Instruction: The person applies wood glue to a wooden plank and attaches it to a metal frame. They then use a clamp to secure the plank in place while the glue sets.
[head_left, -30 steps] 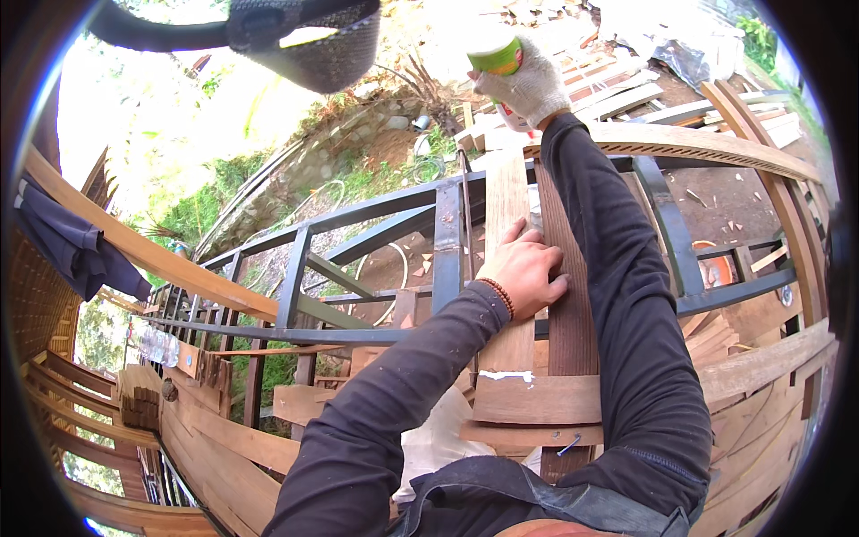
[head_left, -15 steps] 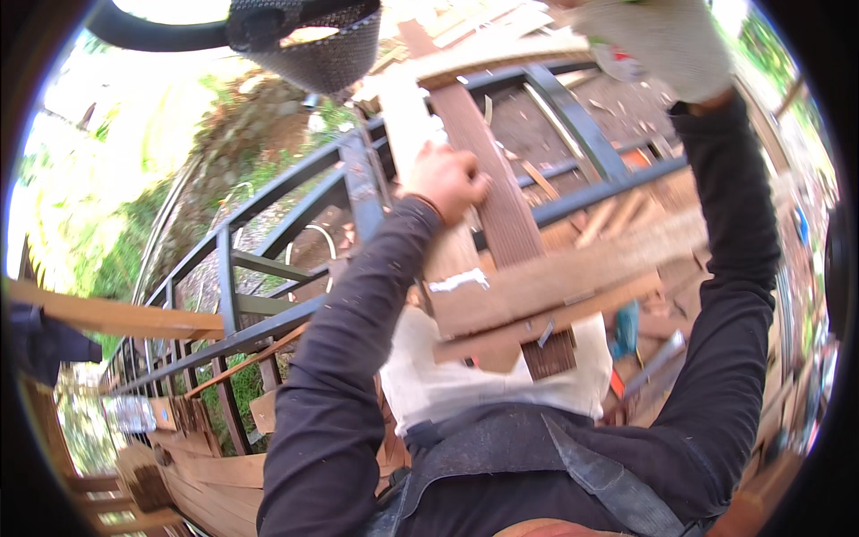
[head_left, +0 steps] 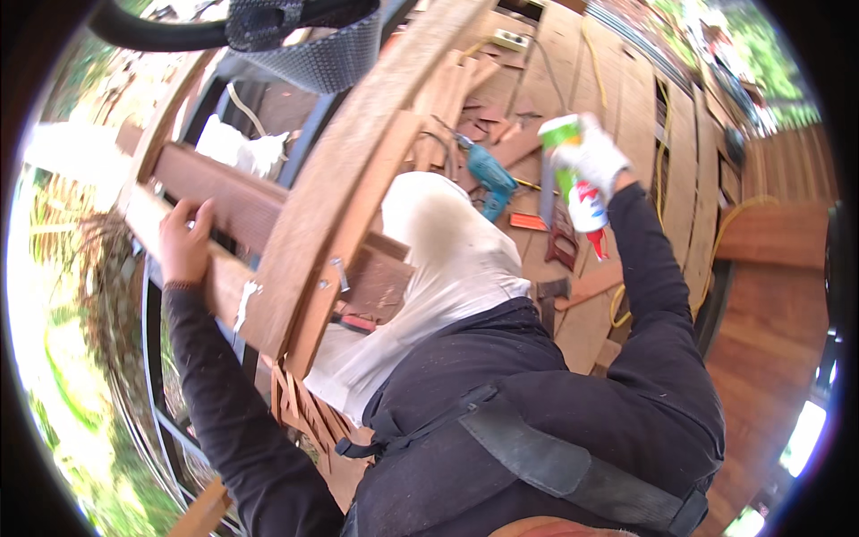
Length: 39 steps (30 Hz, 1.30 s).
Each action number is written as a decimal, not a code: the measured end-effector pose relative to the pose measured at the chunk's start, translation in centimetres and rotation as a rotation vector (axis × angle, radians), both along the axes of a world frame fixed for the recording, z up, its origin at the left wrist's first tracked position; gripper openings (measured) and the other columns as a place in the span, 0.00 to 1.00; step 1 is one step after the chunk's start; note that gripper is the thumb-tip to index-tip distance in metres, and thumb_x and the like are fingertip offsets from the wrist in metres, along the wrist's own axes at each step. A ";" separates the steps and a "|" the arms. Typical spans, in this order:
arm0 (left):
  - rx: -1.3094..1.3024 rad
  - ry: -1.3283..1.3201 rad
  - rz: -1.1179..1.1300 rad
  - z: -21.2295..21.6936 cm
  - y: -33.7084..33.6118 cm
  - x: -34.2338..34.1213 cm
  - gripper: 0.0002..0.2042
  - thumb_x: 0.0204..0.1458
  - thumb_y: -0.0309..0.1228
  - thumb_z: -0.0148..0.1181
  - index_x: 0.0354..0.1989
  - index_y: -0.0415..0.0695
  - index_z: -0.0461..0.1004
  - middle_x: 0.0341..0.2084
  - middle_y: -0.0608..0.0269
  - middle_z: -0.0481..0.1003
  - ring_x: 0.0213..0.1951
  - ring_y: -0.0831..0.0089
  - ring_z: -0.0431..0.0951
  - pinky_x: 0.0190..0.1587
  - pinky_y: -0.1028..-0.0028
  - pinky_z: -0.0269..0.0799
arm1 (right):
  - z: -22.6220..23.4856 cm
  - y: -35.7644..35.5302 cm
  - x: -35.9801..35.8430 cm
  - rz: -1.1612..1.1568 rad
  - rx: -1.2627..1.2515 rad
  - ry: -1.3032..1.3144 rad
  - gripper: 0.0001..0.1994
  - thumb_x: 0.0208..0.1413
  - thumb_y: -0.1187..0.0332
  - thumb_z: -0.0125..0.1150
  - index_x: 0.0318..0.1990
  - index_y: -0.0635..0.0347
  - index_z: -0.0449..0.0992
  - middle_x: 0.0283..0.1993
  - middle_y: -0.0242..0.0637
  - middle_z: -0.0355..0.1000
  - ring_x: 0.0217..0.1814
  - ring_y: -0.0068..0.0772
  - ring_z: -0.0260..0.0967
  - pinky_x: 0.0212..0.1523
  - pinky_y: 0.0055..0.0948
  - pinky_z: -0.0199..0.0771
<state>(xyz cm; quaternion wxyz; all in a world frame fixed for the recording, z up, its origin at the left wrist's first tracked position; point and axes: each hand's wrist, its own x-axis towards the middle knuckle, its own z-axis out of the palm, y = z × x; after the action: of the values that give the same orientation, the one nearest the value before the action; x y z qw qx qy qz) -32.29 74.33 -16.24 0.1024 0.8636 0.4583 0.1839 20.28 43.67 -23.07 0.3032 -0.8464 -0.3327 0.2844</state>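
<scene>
My bare left hand [head_left: 186, 243] grips a pale wooden board [head_left: 231, 285], its fingers bent over the edge beside a grooved brown board [head_left: 219, 199]. A white smear of what looks like glue marks the pale board near a wide crosswise plank [head_left: 344, 166]. Out to the right, my right hand [head_left: 601, 161], in a white glove, is closed around a green and white glue bottle [head_left: 582, 199]. The bottle's red nozzle points down toward me. My right palm is hidden and the hand is slightly blurred.
A teal power drill [head_left: 489, 179] lies on the plank deck [head_left: 631, 80] among wood offcuts [head_left: 510, 143]. Near it are a hand saw with a brown handle [head_left: 561, 237] and a hammer [head_left: 549, 300]. A yellow cord [head_left: 595, 63] crosses the deck. A crumpled white bag [head_left: 237, 148] lies beyond the boards.
My view has swung to the right. The right hand has come down from the far side and now shows the glue bottle over the deck. My left hand stays on the boards.
</scene>
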 end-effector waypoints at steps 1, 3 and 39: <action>-0.006 0.066 0.081 0.0 0.1 -0.1 0.14 0.59 0.37 0.63 0.34 0.36 0.80 0.27 0.51 0.81 0.31 0.61 0.79 0.38 0.66 0.73 | -2.8 -1.6 0.4 0.093 -0.209 -0.055 0.32 0.39 0.62 0.75 0.52 0.64 0.69 0.45 0.48 0.79 0.47 0.42 0.78 0.49 0.36 0.77; -0.094 -0.009 0.043 0.2 0.0 -0.2 0.14 0.60 0.37 0.63 0.35 0.36 0.79 0.27 0.54 0.80 0.31 0.65 0.78 0.38 0.68 0.72 | -8.2 -5.6 0.0 0.365 -0.673 -0.211 0.37 0.33 0.58 0.77 0.55 0.62 0.73 0.51 0.52 0.78 0.54 0.48 0.78 0.54 0.37 0.77; 0.315 0.186 -0.181 -0.1 1.0 -2.2 0.13 0.52 0.29 0.62 0.46 0.41 0.80 0.47 0.52 0.79 0.52 0.54 0.77 0.57 0.60 0.71 | -27.9 -2.0 -11.5 0.388 -0.317 -0.094 0.19 0.59 0.57 0.60 0.52 0.57 0.80 0.49 0.52 0.80 0.56 0.54 0.76 0.54 0.45 0.74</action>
<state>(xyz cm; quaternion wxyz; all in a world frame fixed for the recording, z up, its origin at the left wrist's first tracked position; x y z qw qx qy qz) -34.53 75.28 -16.31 -0.0606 0.9197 0.3519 0.1630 8.79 41.71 -50.97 0.0908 -0.8161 -0.4538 0.3462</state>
